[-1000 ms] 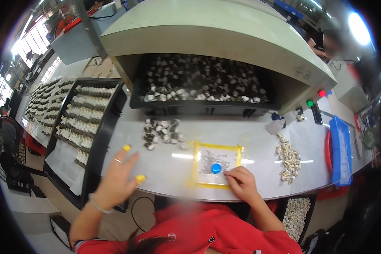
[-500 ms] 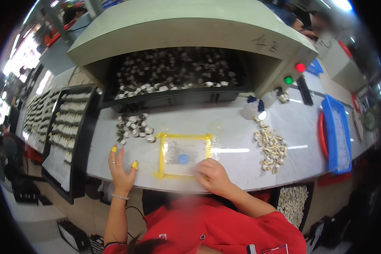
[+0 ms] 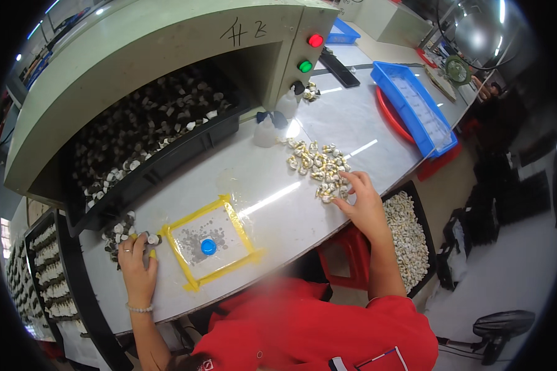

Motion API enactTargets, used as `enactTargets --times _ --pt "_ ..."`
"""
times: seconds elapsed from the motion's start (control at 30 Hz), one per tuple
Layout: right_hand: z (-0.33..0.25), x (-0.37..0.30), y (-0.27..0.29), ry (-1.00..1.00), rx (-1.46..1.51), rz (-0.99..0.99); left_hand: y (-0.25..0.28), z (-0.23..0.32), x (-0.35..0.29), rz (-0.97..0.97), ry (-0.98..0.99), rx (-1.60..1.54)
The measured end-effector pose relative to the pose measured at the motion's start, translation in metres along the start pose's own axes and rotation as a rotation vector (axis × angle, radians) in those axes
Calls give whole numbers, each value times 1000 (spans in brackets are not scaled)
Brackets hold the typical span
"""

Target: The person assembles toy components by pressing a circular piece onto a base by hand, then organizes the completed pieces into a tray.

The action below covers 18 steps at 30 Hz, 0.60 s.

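Observation:
My left hand (image 3: 137, 260), with yellow covers on some fingers, rests at the near edge of a small heap of dark-and-white cylindrical pieces (image 3: 121, 231). Its fingers are stretched over them, thumb apart; whether a fingertip presses on one is hard to see. Far to the right, my right hand (image 3: 361, 204) touches a pile of white-and-gold pieces (image 3: 319, 162), thumb and fingers spread around its near right edge. Between the hands, a yellow-taped rectangle (image 3: 195, 279) on the table frames a sheet with grey spots and a round blue cap-like piece (image 3: 208, 247).
A pale machine (image 3: 185, 46) with red and green buttons holds a black tray (image 3: 167, 162) of dark-and-white pieces. Two squeeze bottles (image 3: 265, 132) stand beside it. A blue tray (image 3: 408, 102) lies at right, a black bin (image 3: 432, 247) of pale pieces below, another black tray (image 3: 74, 272) at left.
The view has swung right. My right hand has left the taped rectangle and reached the white-and-gold pile. My left hand has moved forward onto the dark-and-white heap.

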State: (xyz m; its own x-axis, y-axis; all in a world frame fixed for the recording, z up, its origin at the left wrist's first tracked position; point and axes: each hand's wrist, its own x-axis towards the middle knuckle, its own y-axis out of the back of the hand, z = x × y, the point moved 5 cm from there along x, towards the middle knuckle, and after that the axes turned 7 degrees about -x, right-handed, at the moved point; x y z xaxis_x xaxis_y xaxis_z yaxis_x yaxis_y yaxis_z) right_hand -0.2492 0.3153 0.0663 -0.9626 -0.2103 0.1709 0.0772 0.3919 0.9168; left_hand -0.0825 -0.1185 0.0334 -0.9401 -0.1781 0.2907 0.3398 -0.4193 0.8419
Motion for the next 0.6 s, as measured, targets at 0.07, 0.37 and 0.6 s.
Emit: enactTargets --times 0.07,0.37,0.6 --pt "17 -1 6 -82 -131 -50 1 -5 -6 0 56 -67" --pt "-17 22 -50 111 153 -163 -7 13 8 -62 -8 5" --pt "5 56 -24 38 178 -88 -3 3 -4 11 36 -119"
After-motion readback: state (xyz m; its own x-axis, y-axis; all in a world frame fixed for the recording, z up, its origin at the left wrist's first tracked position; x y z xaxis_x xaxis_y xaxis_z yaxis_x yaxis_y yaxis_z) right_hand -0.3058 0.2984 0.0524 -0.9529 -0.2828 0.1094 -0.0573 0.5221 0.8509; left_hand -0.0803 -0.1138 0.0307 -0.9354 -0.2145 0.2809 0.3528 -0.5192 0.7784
